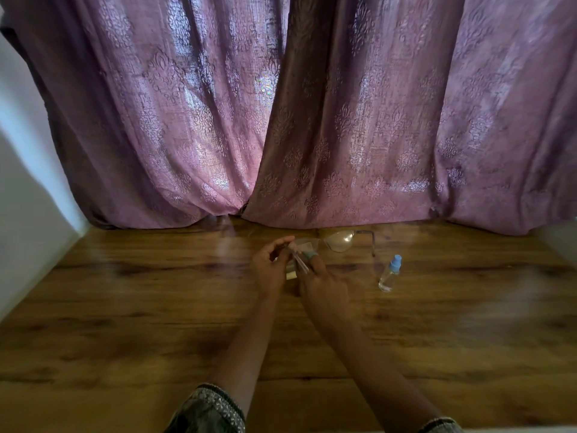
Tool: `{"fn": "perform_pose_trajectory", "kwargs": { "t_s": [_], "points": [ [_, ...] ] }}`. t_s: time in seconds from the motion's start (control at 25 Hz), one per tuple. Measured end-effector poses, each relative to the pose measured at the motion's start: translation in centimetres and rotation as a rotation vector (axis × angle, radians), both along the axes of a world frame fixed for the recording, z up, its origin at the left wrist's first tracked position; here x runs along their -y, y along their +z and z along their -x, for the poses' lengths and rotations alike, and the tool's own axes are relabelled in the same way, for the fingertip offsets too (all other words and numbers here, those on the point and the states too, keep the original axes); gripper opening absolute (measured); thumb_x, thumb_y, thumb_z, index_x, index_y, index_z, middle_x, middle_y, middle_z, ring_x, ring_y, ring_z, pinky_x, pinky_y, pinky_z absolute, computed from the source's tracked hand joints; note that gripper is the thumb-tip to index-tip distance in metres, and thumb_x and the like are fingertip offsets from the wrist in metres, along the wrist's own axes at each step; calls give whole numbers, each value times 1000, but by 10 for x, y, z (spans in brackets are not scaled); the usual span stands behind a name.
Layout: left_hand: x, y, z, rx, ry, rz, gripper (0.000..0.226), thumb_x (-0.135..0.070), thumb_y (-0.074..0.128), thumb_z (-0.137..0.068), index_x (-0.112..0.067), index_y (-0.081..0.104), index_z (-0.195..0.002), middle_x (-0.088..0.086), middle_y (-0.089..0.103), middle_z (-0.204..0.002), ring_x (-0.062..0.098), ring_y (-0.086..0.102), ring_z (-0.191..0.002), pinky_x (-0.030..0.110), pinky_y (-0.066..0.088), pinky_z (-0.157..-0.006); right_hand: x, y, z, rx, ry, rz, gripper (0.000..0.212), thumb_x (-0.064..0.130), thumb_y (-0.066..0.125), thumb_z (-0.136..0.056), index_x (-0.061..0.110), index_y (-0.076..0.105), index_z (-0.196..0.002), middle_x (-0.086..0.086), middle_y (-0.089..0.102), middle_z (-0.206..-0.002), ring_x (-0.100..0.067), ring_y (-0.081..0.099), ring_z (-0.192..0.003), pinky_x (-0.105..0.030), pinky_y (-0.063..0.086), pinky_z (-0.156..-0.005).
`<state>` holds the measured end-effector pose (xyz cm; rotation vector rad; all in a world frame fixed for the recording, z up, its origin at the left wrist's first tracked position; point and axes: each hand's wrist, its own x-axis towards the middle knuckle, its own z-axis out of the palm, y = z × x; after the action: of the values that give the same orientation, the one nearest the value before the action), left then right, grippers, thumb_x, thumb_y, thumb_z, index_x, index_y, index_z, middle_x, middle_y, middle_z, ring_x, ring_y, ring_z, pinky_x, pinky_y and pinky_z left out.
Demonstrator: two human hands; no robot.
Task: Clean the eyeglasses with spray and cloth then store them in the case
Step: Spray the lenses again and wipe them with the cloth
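No legible text, labels or numbers anywhere; the spray bottle (390,274) shows no readable marking.

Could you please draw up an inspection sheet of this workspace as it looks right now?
Surface: wooden table, wood-grain, bare over most of its area.
Job's things: eyeglasses held up near the far edge, one temple open toward the right; cloth pressed on one lens; spray bottle with blue cap stands free to the right; case not seen.
Clutter: small pale item under the hands, too blurred to name.
Grippers: left hand pinches the frame; right hand works the cloth.
Cables: nothing seen.
Surroundings: purple patterned curtain behind; white wall at left.
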<state>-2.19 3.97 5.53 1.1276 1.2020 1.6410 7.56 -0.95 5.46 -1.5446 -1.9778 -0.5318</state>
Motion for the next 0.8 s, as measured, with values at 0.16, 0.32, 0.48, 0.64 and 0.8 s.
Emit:
{"fn": "perform_pose_trajectory", "kwargs": {
  "t_s": [0.16,0.32,0.48,0.64,0.8],
  "points": [
    [2,2,-1,5,-12,-11,18,-1,62,-81,-14,68,-92,-3,68,-80,-3,64,-65,13,51,-62,-3,3,-9,-43,-39,-16,42,10,81,-61,11,68,-101,-4,68,-92,-14,61,-46,-22,42,-31],
    [4,2,-2,10,-25,-33,21,2,61,-81,-16,68,-89,6,68,-84,-2,65,-68,16,53,-64,-16,11,-7,-44,-36,1,47,4,78,-63,6,65,-108,-8,65,-97,-18,63,-53,-26,47,-32],
    [1,-1,2,17,-8,-6,20,-1,62,-82,-18,69,-89,9,69,-87,6,65,-73,20,53,-67,-3,2,1,19,15,14,47,12,83,-57,13,68,-102,-4,66,-92,-12,62,-50,-22,44,-34],
    [4,-2,3,18,3,-1,23,-3,63,-82,-25,68,-85,-1,69,-83,9,65,-73,25,54,-70,3,-4,-7,24,-23,24,53,18,86,-55,13,68,-105,-3,68,-97,-11,64,-52,-19,43,-35],
    [5,0,1,-2,-17,-3,24,-4,63,-82,-27,68,-82,-1,69,-82,3,64,-69,23,53,-68,-11,5,-10,-24,-54,20,55,11,84,-57,6,65,-108,-6,67,-98,-16,65,-56,-23,46,-34]
  ]
}}
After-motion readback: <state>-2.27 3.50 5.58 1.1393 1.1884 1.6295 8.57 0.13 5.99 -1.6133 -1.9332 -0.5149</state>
